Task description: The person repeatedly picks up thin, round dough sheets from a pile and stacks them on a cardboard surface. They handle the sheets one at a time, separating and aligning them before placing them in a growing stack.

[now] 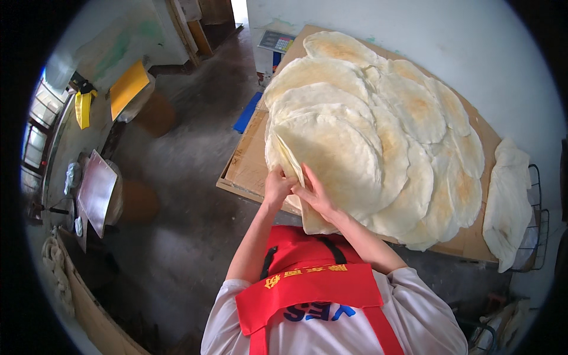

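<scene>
Many thin, pale, round flatbreads [337, 148] with light brown patches overlap in a wide spread over a table topped with cardboard [248, 165]. At the near left of the spread, one flatbread's edge is raised in a narrow fold [288, 155]. My left hand [278, 186] is closed on the lower end of that fold. Close beside it, my right hand [317, 194] grips the same flatbread from the right, its fingers pointing up along the fold. The two hands meet at the thumbs. Their undersides and some fingertips are hidden.
A scale with a keypad [276, 41] stands beyond the table's far left corner. On the right, a white cloth [507, 201] hangs by a black wire rack [539, 219]. Across the floor at left are drums topped by a yellow board [129, 89] and a silvery board [97, 192].
</scene>
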Available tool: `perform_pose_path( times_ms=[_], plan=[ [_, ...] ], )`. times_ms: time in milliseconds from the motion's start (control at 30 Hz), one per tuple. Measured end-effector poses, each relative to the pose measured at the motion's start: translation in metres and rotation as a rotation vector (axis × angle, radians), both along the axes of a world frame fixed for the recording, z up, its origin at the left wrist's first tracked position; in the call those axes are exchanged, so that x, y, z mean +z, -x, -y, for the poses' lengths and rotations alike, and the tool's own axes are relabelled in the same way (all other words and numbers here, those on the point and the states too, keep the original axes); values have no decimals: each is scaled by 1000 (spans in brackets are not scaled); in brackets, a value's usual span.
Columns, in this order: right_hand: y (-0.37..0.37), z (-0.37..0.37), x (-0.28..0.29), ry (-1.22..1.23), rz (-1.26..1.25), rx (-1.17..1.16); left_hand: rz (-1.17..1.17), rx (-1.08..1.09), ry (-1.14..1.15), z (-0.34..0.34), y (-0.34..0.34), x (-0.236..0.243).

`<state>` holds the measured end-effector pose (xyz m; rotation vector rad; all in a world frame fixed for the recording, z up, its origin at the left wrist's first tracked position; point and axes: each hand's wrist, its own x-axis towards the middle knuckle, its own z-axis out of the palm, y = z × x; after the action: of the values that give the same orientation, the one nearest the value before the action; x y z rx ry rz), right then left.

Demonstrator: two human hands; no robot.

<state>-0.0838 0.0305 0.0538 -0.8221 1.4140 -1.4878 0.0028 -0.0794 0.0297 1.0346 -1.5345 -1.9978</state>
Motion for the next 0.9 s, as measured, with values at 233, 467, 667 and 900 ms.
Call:
perform_pose_path(
  times_ms=[233, 467, 667, 900],
  plan=[
    [24, 12, 1, -229, 115, -126, -47, -21, 64, -2, 3, 6],
    [31, 15, -21, -171, 306, -203, -153, -10, -70, 1, -3, 7],
    [79, -1, -27, -154, 247, -375, -220, 28, -257, 25, -52, -11],
    [58, 11, -39, -234, -522, -366, -20, 195, -229, 13, -31, -8]
  ],
)
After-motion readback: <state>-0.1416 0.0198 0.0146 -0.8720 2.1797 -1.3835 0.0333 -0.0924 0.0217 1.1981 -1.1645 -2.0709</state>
